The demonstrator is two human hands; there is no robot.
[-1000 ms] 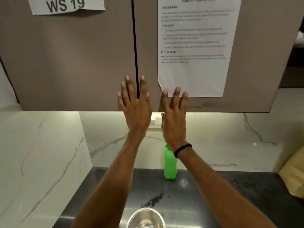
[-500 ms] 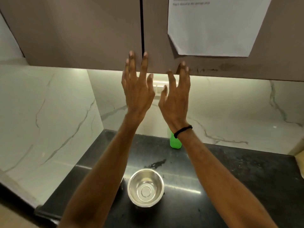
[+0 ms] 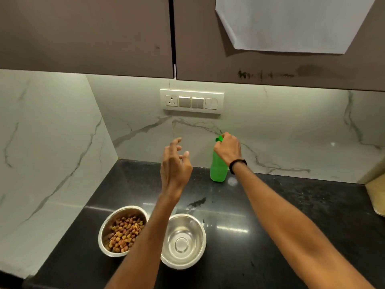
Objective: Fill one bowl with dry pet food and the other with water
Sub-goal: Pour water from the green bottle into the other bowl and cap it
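Observation:
Two steel bowls stand side by side on the black counter [image 3: 291, 236]. The left bowl [image 3: 108, 228] holds brown and yellow dry pet food [image 3: 125, 232]. The right bowl [image 3: 183, 240] has nothing in it that I can see. A green bottle [image 3: 218, 170] stands upright at the back by the wall. My right hand [image 3: 228, 148] grips the top of the bottle, fingers curled over its cap. My left hand [image 3: 175, 165] hovers in the air to the left of the bottle, fingers loosely spread, holding nothing.
Brown wall cabinets [image 3: 87, 34] hang overhead with their doors closed and a paper sheet [image 3: 291, 24] on the right door. A switch panel [image 3: 191, 101] is on the marble wall. A brown paper bag [image 3: 375, 195] sits at the counter's right edge. A small wet patch [image 3: 196, 202] lies mid-counter.
Both hands have come down from the cabinet doors. My right hand has taken hold of the green bottle's top. The view has tilted down, showing both bowls.

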